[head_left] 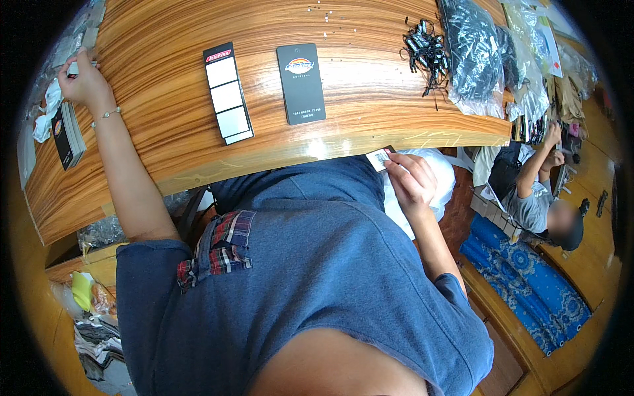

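Note:
My right hand point(413, 179) is closed on a small dark hang tag with a white label point(378, 159), just off the table's front edge. At the far left of the table, my left hand point(84, 84) has its fingers bent around a small piece, part white and part dark, too hidden to name. Near that wrist lies a stack of dark hang tags point(68, 136). On the table between my arms are a long tag with three white label panels point(228, 96) and a dark hang tag point(302, 86) with a small hole at its top.
A bundle of black tag strings point(426, 51) lies beside plastic bags of dark goods point(472, 49) at the right. White crumpled paper point(49, 109) lies near the stack. Small bits point(325, 16) dot the far tabletop. Another person point(538, 198) sits at the right, by a blue patterned cloth point(525, 280).

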`<state>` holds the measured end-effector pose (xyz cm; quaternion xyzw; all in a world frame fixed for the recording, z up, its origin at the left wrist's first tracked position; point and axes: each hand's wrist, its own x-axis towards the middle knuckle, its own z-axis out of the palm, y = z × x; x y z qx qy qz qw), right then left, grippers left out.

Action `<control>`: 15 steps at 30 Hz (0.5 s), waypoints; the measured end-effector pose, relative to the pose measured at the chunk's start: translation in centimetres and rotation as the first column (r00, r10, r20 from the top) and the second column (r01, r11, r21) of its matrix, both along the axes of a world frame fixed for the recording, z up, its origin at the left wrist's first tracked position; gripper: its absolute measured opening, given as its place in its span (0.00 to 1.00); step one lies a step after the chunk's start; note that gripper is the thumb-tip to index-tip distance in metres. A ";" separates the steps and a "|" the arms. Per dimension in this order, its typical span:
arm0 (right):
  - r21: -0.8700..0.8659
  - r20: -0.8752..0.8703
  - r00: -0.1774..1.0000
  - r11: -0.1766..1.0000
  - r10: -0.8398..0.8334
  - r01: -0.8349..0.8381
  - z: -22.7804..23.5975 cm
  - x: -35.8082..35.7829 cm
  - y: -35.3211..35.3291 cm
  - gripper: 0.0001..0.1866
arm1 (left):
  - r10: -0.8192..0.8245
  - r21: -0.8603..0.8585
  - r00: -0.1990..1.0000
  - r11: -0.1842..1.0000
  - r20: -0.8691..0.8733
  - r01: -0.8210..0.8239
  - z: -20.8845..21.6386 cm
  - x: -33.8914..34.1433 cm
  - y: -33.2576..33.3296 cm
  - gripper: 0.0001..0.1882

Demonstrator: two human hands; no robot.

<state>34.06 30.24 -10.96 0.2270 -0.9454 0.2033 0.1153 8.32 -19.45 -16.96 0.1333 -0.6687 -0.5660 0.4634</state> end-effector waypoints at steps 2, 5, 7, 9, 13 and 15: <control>0.007 -0.027 1.000 1.000 -0.003 0.003 -0.5 -0.4 -0.4 0.12 | 0.007 -0.004 1.000 1.000 0.019 -0.007 0.3 0.2 0.5 0.10; 0.005 -0.031 1.000 1.000 0.000 0.000 -0.9 -2.1 -1.4 0.12 | 0.003 -0.006 1.000 1.000 0.003 -0.003 0.1 0.0 0.2 0.10; 0.009 -0.026 1.000 1.000 0.012 -0.012 -1.1 -3.6 -1.8 0.12 | 0.003 -0.011 1.000 1.000 -0.004 -0.003 -0.2 0.0 -0.2 0.10; 0.018 -0.044 0.999 1.000 0.022 -0.021 -0.7 -5.3 -2.6 0.10 | 0.004 -0.016 1.000 1.000 0.004 -0.004 0.1 0.0 0.2 0.10; 0.027 -0.136 0.989 0.998 0.064 -0.061 -1.1 -10.2 -3.9 0.08 | 0.013 -0.001 0.999 1.000 0.033 -0.013 0.1 -0.1 0.2 0.11; 0.018 -0.208 0.976 0.998 0.067 -0.065 -1.8 -13.3 -4.2 0.07 | 0.010 -0.008 0.999 1.000 0.032 -0.009 0.3 0.0 0.5 0.11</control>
